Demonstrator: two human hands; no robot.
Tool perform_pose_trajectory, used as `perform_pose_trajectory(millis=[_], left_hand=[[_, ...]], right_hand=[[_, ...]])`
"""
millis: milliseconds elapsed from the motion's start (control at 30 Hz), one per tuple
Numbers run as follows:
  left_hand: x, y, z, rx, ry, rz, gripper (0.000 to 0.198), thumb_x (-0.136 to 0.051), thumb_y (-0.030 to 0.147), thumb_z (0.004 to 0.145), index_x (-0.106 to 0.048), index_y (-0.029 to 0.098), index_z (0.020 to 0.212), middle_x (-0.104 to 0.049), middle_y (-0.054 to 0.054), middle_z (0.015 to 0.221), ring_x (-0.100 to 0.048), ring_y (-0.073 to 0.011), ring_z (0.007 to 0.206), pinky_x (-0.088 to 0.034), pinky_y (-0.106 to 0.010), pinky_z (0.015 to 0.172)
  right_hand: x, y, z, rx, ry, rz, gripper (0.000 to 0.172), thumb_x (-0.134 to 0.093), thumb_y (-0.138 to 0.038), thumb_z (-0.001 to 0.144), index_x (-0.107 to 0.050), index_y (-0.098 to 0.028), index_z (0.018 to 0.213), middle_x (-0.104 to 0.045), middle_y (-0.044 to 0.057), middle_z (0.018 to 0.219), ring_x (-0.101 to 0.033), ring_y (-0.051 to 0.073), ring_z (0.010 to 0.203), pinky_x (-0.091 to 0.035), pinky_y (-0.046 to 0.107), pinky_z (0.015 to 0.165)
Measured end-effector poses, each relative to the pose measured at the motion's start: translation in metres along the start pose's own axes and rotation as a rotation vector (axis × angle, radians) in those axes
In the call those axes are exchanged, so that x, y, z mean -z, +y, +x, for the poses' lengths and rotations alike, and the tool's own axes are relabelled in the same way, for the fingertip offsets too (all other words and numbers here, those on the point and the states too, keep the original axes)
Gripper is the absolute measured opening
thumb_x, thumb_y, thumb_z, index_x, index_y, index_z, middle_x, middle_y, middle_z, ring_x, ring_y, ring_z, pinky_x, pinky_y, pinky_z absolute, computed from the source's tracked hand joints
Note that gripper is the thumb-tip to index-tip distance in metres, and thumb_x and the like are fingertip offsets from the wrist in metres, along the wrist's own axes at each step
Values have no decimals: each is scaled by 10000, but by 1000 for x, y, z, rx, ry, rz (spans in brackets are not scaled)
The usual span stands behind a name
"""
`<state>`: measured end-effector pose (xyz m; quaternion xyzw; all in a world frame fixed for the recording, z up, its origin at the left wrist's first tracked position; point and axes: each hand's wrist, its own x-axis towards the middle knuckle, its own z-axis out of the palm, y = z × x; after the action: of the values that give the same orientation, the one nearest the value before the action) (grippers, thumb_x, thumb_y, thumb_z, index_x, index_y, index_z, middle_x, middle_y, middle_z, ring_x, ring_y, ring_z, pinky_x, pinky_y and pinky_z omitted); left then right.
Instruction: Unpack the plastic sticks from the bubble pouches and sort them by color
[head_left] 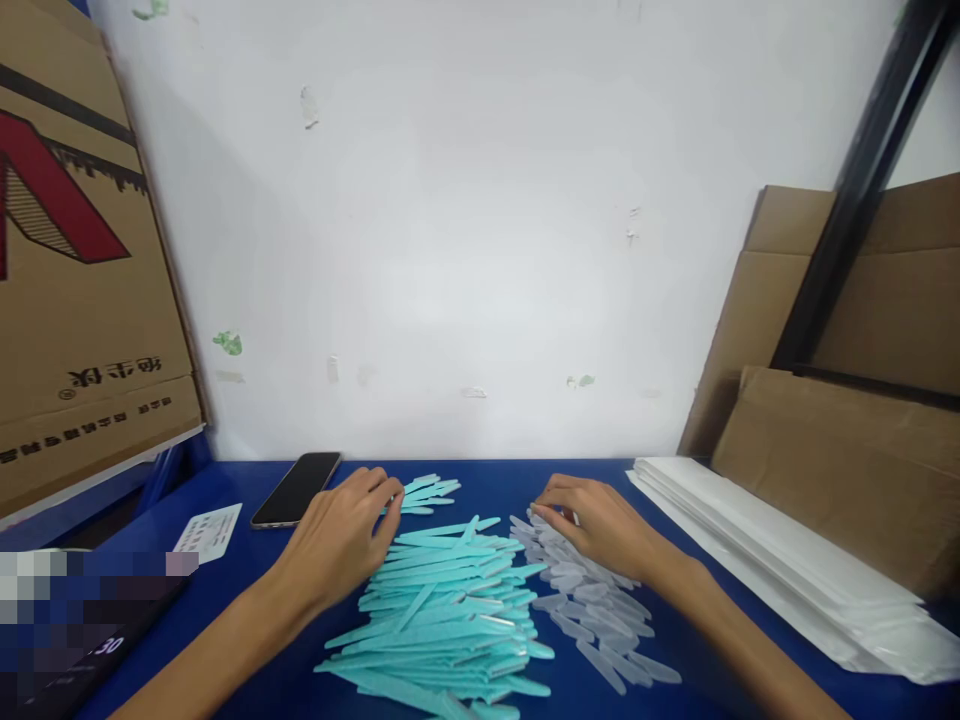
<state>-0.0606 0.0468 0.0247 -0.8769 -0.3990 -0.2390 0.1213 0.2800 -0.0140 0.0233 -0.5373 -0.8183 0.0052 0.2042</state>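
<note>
Many turquoise eyebrow razors [450,610] lie in a heap on the blue table, mostly crosswise, some with metal blade edges showing. A smaller group of turquoise razors [431,493] sits behind the heap. My left hand [349,530] is beside that small group, fingers bent and thumb drawn in close to the index finger; its grip is hidden. To the right of the heap is a pile of translucent plastic blade caps [600,610]. My right hand [592,515] is over its far end, thumb and fingers pinched together at the caps; anything between them is too small to make out.
A black phone [300,488] and a printed card [210,533] lie at the left, near a dark screen [97,650] partly blurred out. White flat packets [780,570] are stacked at the right. Cardboard boxes [82,280] and a white wall [450,230] bound the table.
</note>
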Motion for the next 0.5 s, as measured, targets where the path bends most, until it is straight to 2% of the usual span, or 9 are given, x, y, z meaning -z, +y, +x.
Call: perform_pose_trajectory(millis=[133, 233, 300, 400, 500], left_hand=[[-9, -31, 4, 15, -66, 59, 367, -369, 267, 1076, -716, 171, 1007, -693, -105, 965, -586, -299, 991, -480, -383, 775], [-17, -46, 2, -26, -120, 32, 274, -476, 277, 1053, -732, 191, 1004, -706, -82, 1018, -603, -262, 1001, -483, -382, 883], [-24, -51, -1, -43, -142, 18, 238, -526, 301, 1038, -729, 198, 1107, -705, -89, 1129, -616, -257, 1066, -471, -398, 964], [-35, -54, -5, -50, -158, 8, 301, -521, 334, 1043, -692, 207, 1255, -669, -119, 1293, -596, -278, 1209, -455, -420, 1028], [-43, -52, -6, -64, -179, 8, 290, -490, 290, 1053, -699, 221, 1243, -702, -106, 1249, -645, -263, 1158, -477, -386, 986]], right_hand=[[1, -2, 0, 2, 16, -2, 389, -429, -405, 1072, -779, -244, 1019, -725, 50, 962, -667, 185, 780, -452, 285, 676], [2, -3, 0, 5, 23, -4, 411, -411, -417, 1075, -782, -246, 1027, -727, 57, 958, -664, 189, 766, -456, 293, 678], [3, -4, 0, 8, 23, -6, 424, -401, -424, 1077, -784, -250, 1030, -730, 59, 952, -665, 194, 768, -459, 298, 684], [3, -5, 1, 9, 26, -9, 443, -389, -435, 1078, -787, -246, 1027, -738, 69, 947, -674, 203, 777, -468, 302, 692], [1, -5, 1, 11, 31, -10, 459, -388, -457, 1073, -789, -238, 1025, -746, 85, 941, -685, 215, 780, -482, 303, 696]])
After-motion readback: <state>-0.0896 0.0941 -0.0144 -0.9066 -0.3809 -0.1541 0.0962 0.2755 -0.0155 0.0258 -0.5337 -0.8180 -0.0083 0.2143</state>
